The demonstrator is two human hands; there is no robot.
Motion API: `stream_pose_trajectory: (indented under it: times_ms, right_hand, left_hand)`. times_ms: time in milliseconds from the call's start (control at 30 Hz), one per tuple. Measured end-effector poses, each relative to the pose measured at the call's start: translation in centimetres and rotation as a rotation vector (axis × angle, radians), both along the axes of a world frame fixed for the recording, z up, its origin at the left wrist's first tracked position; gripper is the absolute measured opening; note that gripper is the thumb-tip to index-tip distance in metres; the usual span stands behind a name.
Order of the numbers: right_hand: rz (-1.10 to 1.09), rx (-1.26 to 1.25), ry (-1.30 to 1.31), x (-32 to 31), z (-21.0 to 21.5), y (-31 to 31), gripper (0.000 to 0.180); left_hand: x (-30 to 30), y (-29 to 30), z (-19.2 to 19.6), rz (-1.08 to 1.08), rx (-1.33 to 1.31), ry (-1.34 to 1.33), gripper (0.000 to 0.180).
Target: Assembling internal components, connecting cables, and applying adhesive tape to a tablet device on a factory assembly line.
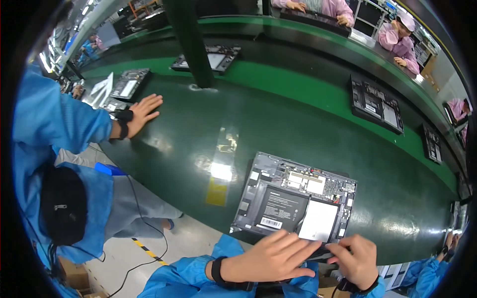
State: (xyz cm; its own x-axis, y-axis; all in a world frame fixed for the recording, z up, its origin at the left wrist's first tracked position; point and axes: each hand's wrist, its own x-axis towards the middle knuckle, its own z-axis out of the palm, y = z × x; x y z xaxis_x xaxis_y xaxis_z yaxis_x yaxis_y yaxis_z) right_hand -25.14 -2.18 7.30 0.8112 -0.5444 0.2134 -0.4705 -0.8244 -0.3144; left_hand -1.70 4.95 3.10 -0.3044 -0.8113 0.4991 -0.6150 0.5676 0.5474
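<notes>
At the near edge of the dark green surface (198,134) lies an opened laptop base (295,201), its back cover off, showing a black battery, a pale rectangular panel and a circuit board. Its front edge is hidden under the person's 2 hands, and the small dark part at that edge is too covered to identify. The left hand (271,258) lies flat, fingers stretched and together, resting on the base's lower edge and pointing right. The right hand (355,258) is curled, thumb and forefinger pinched on that dark part just beside the left fingertips; what exactly it grips cannot be told. Both wrists wear black bands, and blue sleeves are cut off by the lower rim. To the left, a co-worker's hand (144,111) rests open and flat on the surface near another opened unit (130,83). Further units sit well apart along the belt, blurred by the lens curve.
</notes>
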Motion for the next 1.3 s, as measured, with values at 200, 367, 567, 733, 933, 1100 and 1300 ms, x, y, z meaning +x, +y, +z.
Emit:
stream_pose_trajectory:
  times_ms: [200,367,567,733,933,1100,1300]
  right_hand:
    - [-0.021,0.253,-0.341,1.2,0.2,3.4,0.034]
    - [-0.135,1.012,-0.814,2.8,-1.1,4.2,0.024]
    - [-0.191,1.029,-0.789,6.1,-1.9,5.6,0.022]
    - [-0.431,0.765,-0.713,4.5,-2.4,2.9,0.013]
    - [-0.439,0.917,-0.824,6.3,1.9,-4.5,0.022]
    - [-0.131,1.044,-0.508,17.9,0.2,-8.5,0.023]
    - [-0.056,0.759,-0.399,26.0,-4.8,-6.8,0.019]
  left_hand:
    - [0.5,4.4,1.9,-0.006,0.143,0.140,0.038]
    - [0.8,5.6,2.8,0.044,0.285,0.412,0.032]
    - [2.8,5.4,2.0,0.110,0.269,0.429,0.028]
    - [4.0,4.2,1.3,0.232,0.127,0.051,0.030]
    - [11.4,2.7,-0.4,0.603,0.029,-0.131,0.028]
    - [14.9,3.1,-2.0,0.537,0.025,-0.342,0.041]
    - [14.7,5.4,-4.2,0.582,0.101,-0.251,0.049]
